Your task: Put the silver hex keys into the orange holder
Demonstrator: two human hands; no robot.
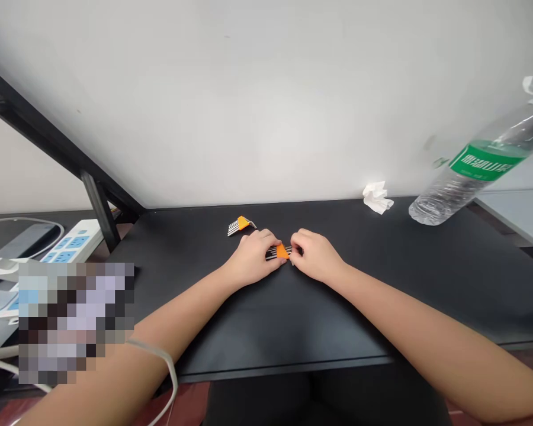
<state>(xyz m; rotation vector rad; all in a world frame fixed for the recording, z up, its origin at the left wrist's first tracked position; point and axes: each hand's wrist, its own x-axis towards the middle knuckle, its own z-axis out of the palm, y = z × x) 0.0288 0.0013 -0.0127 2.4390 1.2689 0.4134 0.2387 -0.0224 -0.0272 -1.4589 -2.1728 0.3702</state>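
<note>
Both my hands rest on a black table (257,319), meeting at a set of hex keys in an orange holder (282,252). My left hand (254,257) curls its fingers over the left end of the set. My right hand (314,254) pinches the right end, fingers closed. A second set of hex keys in an orange holder (240,225) lies on the table just behind my left hand, untouched.
A crumpled white tissue (377,197) lies at the back by the white wall. A clear plastic water bottle with a green label (479,168) stands at the right. A white and blue power strip (73,241) sits left, behind a black frame leg (100,213).
</note>
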